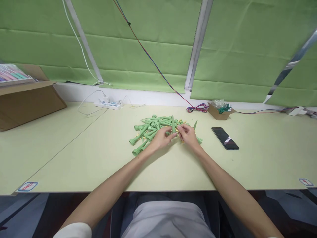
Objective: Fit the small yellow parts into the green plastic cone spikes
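My left hand [162, 137] is closed on a green plastic spike [173, 124], its pointed end up. Close beside it, my right hand [187, 134] pinches at the spike's side; whatever is between those fingertips is too small to make out. Behind and left of my hands lies a heap of similar green spikes [135, 140] with wide, cup-like ends. Small yellow pieces [180, 122] are scattered among them. Another green spike [195, 125] shows just past my right hand, partly hidden by it.
A black phone [225, 138] lies to the right. Behind it stand a small cardboard box [220, 114] with plastic bags and a coiled red-blue wire [197, 108]. A power strip [109, 104] sits at the back left, and a large cardboard box [32, 102] at far left.
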Motion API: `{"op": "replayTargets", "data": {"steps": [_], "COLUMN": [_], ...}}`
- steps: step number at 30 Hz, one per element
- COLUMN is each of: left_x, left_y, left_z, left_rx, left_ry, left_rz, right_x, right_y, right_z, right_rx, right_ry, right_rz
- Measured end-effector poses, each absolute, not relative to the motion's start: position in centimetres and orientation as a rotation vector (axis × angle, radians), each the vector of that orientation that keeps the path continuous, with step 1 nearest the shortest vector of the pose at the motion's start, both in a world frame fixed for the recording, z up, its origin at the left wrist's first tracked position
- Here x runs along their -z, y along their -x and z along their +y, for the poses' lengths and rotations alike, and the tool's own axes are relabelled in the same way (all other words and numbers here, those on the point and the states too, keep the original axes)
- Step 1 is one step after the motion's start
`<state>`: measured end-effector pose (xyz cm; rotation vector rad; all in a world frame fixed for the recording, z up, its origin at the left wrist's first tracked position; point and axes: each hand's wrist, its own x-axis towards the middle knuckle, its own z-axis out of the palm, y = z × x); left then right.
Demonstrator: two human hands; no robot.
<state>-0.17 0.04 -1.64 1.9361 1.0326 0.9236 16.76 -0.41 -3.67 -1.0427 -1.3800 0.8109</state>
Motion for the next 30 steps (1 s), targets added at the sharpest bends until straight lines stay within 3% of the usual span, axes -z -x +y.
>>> {"op": "replayTargets", "data": {"steps": [19,30], "left_x": [2.0,1.3], "left_y": [0.2,0.0], "left_z": [0.2,-0.5], "left_rx": [-1.079,-1.043], "left_ry": [-2.278,-2.143], "left_rz": [1.074,1.118], "right_x": [3.6,4.1], "right_y": [-16.7,-16.8], "right_z": [-0.5,0.0], "right_rx": [-0.857,-0.785], "right_ry": [1.073,1.056], "right_rz": [-1.381,-1.262]}}
